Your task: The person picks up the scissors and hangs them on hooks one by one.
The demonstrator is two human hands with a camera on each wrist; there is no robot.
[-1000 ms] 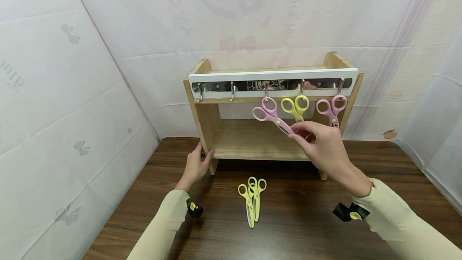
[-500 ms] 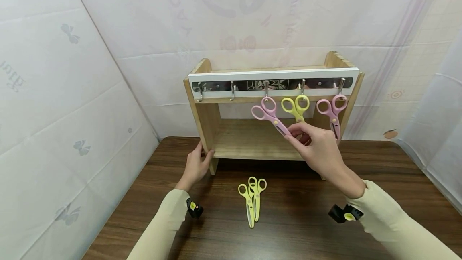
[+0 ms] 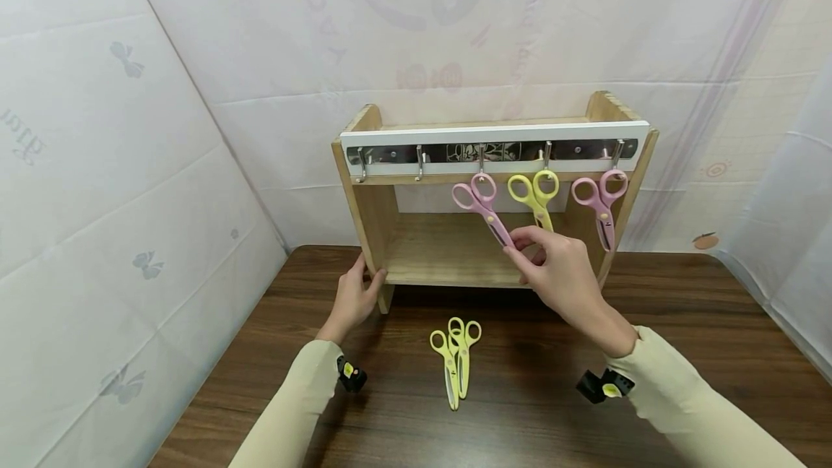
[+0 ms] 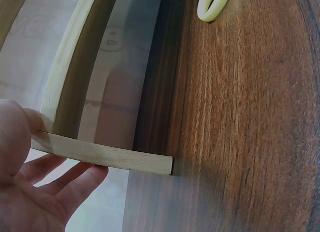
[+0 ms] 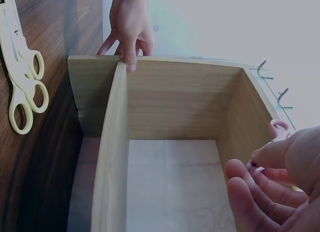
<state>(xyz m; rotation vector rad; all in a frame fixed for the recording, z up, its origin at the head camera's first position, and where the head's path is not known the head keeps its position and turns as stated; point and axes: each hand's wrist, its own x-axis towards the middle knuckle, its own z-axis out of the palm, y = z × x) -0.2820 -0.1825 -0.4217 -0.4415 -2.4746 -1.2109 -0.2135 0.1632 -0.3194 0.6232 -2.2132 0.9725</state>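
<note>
My right hand [image 3: 564,276] pinches the blade end of a pair of pink scissors [image 3: 489,214] between thumb and fingers. One handle loop of these scissors is at the middle hook [image 3: 482,157], and they slant down to the right. In the right wrist view, the scissors' blades are mostly hidden by the fingers. My left hand [image 3: 354,300] holds the lower left side panel of the wooden shelf [image 3: 448,248]; in the left wrist view, its fingers [image 4: 82,184] lie along the panel's outer face. Yellow scissors [image 3: 536,198] and other pink scissors [image 3: 604,211] hang from the two hooks farther right.
Two overlapping yellow scissors [image 3: 452,367] lie on the dark wood table [image 3: 390,410] before the shelf. Two hooks [image 3: 419,163] on the left of the rail carry nothing. Pale printed sheets [image 3: 292,35] stand behind and at the sides.
My right hand has moved left and slightly down, swinging the pink scissors' blade end to a steeper slant. The hanging pink scissors at far right show more fully. My left hand has stayed put.
</note>
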